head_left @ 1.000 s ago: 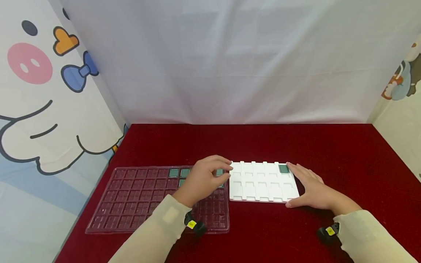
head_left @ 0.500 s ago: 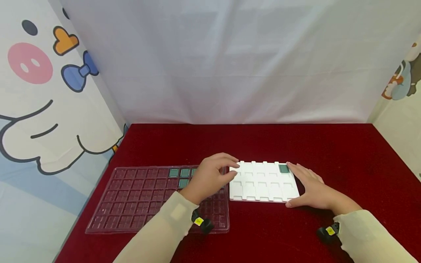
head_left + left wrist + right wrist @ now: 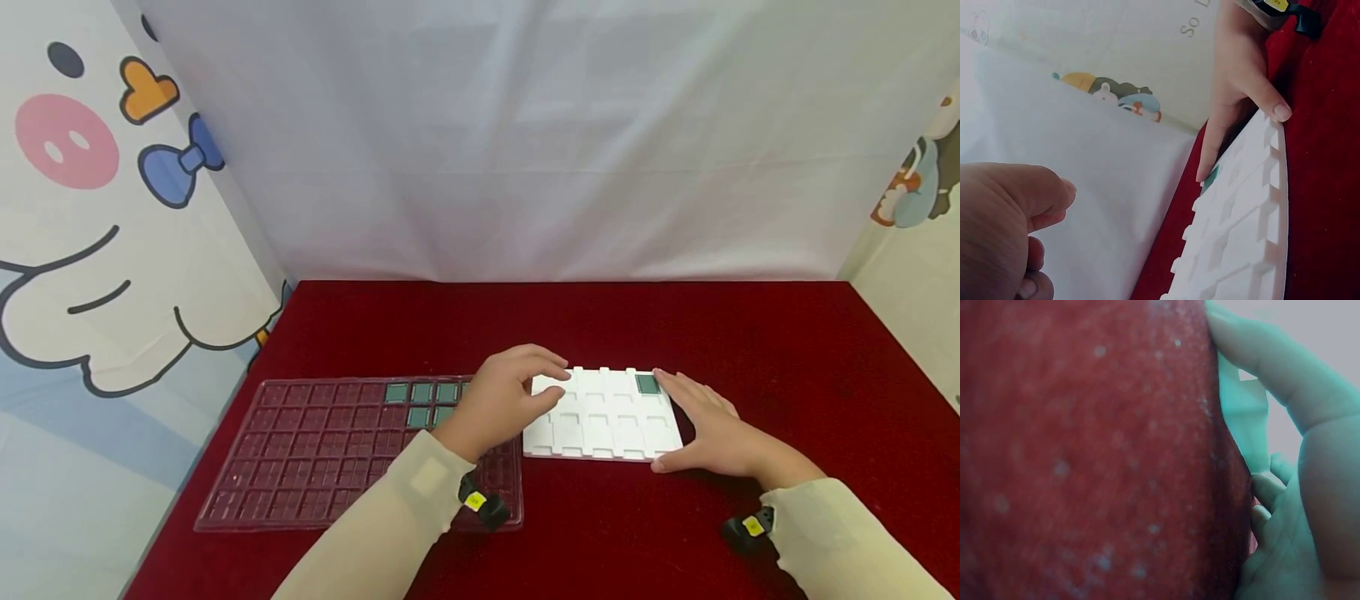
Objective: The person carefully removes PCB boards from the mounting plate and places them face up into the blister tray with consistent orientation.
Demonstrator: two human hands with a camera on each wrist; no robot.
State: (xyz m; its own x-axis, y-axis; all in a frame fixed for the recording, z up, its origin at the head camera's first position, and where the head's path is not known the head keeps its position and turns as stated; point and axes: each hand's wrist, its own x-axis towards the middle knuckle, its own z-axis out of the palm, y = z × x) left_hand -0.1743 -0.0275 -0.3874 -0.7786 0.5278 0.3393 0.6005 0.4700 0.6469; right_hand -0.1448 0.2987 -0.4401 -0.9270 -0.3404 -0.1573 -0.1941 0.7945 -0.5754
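Observation:
A white plastic tray (image 3: pixel 577 429) with shallow pockets lies on the table. One dark green square tile (image 3: pixel 647 384) sits in its far right pocket. My right hand (image 3: pixel 708 429) grips the tray's right end, fingertips at the far corner and thumb at the near corner. Over the tray's left part is my left hand (image 3: pixel 498 404), its thumb and index fingertips a little apart, with nothing visible between them. A clear compartment tray (image 3: pixel 300 471) lies to the left, holding several green tiles (image 3: pixel 422 392) in its back rows. My left hand and forearm cover part of it.
A dark red cloth (image 3: pixel 615 533) covers the table. White fabric (image 3: pixel 562 150) hangs behind it, and a cartoon-printed panel (image 3: pixel 97 275) stands at the left. The clear tray and white tray lie side by side, nearly touching.
My left hand has moved right, from above the clear tray's right part to above the white tray's left side, uncovering more green tiles. The right hand has stayed in place.

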